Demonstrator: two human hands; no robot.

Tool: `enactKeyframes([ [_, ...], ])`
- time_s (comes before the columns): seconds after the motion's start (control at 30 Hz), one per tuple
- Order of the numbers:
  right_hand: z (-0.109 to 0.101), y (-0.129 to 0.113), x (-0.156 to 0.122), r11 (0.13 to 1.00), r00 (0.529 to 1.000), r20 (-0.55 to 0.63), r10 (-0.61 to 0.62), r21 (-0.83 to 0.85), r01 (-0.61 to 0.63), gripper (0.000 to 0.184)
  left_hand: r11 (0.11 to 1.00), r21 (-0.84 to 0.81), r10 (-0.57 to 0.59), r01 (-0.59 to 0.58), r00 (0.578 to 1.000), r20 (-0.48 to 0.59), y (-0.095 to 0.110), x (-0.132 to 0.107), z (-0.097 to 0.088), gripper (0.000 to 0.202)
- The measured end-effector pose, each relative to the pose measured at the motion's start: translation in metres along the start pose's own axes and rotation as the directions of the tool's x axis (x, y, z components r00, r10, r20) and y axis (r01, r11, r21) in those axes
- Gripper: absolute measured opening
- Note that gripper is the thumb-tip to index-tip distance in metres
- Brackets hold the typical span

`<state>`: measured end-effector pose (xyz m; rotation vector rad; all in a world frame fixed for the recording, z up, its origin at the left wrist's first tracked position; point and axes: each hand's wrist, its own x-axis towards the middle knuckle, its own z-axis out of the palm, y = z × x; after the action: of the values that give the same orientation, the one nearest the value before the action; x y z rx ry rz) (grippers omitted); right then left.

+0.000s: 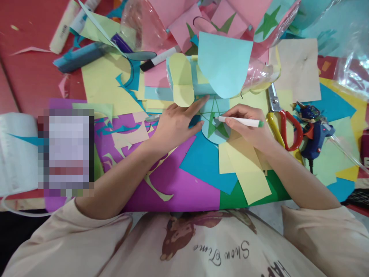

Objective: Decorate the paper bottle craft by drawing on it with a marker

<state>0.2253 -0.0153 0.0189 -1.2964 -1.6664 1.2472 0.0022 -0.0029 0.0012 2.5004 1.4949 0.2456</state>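
My left hand (177,121) lies flat with fingers stretched out, pressing on a light blue round paper piece (215,125) that carries a green star (215,122). My right hand (249,125) is closed around a white marker with a green cap (240,122); its tip touches the star. Both hands rest over a heap of coloured paper: purple sheet (173,184), blue sheet (206,161), yellow sheets (245,169).
Red and yellow scissors (284,123) and a blue glue gun (315,132) lie right of my right hand. A black-capped marker (160,59), clear plastic bottle pieces (142,25), pink papers (201,19) and a large light blue cut-out (223,63) sit beyond. The red table (25,73) shows at left.
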Motion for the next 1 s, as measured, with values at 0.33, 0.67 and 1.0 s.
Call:
enactKeyframes([
  [0.33,-0.0016,-0.0001,-0.0002,0.999,0.998,0.061,0.019,-0.05,-0.016,0.013,1.0,-0.029,-0.002,0.002,1.0,-0.003,-0.0004,-0.0001,0.0005,0.056],
  [0.67,-0.0001,0.0014,-0.0001,1.0,0.999,0.054,-0.003,-0.019,0.004,0.015,1.0,-0.01,0.009,-0.009,1.0,-0.014,0.0001,0.0005,0.0006,0.055],
  [1.0,0.0003,0.0042,-0.0006,0.999,0.999,0.02,-0.029,-0.023,0.03,0.02,1.0,-0.024,0.01,-0.01,1.0,-0.008,-0.0016,-0.0002,0.0015,0.055],
])
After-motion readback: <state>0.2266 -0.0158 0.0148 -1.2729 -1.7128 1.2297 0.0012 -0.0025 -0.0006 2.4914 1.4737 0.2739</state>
